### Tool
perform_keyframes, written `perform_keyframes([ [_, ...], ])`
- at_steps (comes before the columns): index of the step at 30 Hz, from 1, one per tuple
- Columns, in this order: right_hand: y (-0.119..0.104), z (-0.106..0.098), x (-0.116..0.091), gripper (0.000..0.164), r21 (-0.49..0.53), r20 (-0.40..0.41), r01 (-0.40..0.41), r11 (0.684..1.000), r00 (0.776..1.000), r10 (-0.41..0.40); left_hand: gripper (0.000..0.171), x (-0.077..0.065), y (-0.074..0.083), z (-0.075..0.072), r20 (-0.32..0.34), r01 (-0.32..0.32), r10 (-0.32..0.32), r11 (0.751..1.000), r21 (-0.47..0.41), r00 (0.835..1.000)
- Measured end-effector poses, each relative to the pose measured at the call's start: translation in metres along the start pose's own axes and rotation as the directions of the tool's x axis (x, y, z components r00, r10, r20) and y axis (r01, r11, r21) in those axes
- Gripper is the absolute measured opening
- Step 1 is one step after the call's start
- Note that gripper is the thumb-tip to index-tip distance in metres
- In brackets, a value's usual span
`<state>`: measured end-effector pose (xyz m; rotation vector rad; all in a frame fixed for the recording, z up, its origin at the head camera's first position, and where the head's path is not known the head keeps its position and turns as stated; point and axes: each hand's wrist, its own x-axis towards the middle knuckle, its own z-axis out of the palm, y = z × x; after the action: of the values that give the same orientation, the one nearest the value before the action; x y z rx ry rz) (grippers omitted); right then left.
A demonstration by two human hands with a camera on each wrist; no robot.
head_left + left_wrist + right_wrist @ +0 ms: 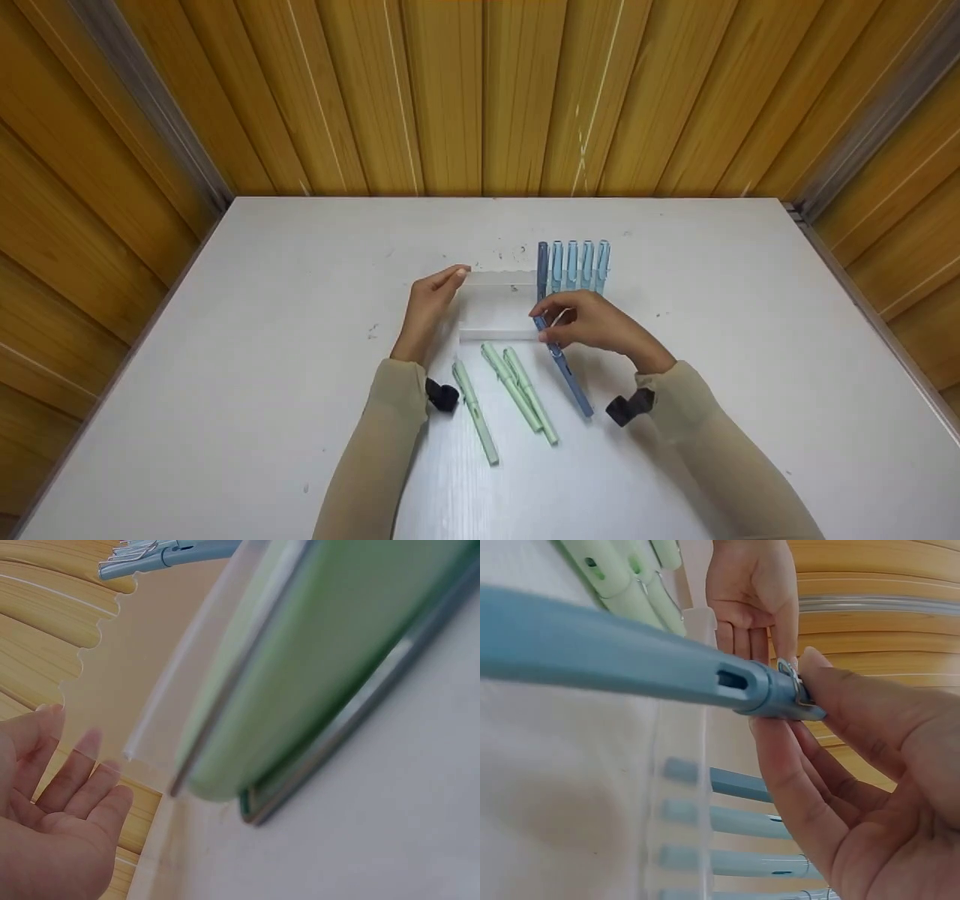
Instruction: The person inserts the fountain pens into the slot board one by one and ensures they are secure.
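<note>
A clear plastic pen rack [499, 335] with a scalloped back edge stands mid-table. My left hand [433, 300] pinches its left edge between thumb and fingertips. My right hand [592, 319] pinches a dark blue pen [571, 381] by its cap, near the metal clip; the barrel slants down towards me at the rack's front. In the right wrist view, thumb and finger grip this pen's cap end [784, 699]. Another dark blue pen [542, 262] sits in the rack, beside several light blue pens [572, 259] at its right end; the right hand partly hides their lower ends.
Three light green pens lie before the rack: one apart on the left [476, 416] by the left wrist camera [442, 395], and a touching pair [517, 390] nearer the middle. The white table [300, 450] meets wood-patterned panels [450, 97] behind.
</note>
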<state>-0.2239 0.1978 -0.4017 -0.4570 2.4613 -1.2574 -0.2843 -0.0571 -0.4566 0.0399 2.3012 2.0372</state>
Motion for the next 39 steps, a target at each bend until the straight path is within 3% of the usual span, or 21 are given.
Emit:
perform_keyframes([
  [18,-0.014,-0.013,0.004,0.035,0.016,-0.090,-0.026,1.000,0.996,0.027,0.037,0.001,-0.001,0.000,0.005,0.005,-0.005,1.000,-0.005,1.000],
  [24,-0.021,-0.017,0.008,0.035,0.001,-0.154,-0.008,1.000,0.988,0.008,0.038,-0.003,0.004,-0.002,0.015,0.013,-0.013,1.000,-0.013,1.000],
  [32,-0.026,-0.021,0.013,0.038,-0.025,-0.285,0.103,0.994,0.953,-0.105,0.036,-0.002,0.000,-0.001,0.008,0.000,0.000,1.000,-0.028,1.000],
  [39,-0.027,-0.023,0.020,0.039,0.015,-0.399,0.107,0.994,0.912,-0.093,0.036,-0.001,0.000,0.000,-0.003,-0.012,0.012,1.000,-0.009,1.000],
])
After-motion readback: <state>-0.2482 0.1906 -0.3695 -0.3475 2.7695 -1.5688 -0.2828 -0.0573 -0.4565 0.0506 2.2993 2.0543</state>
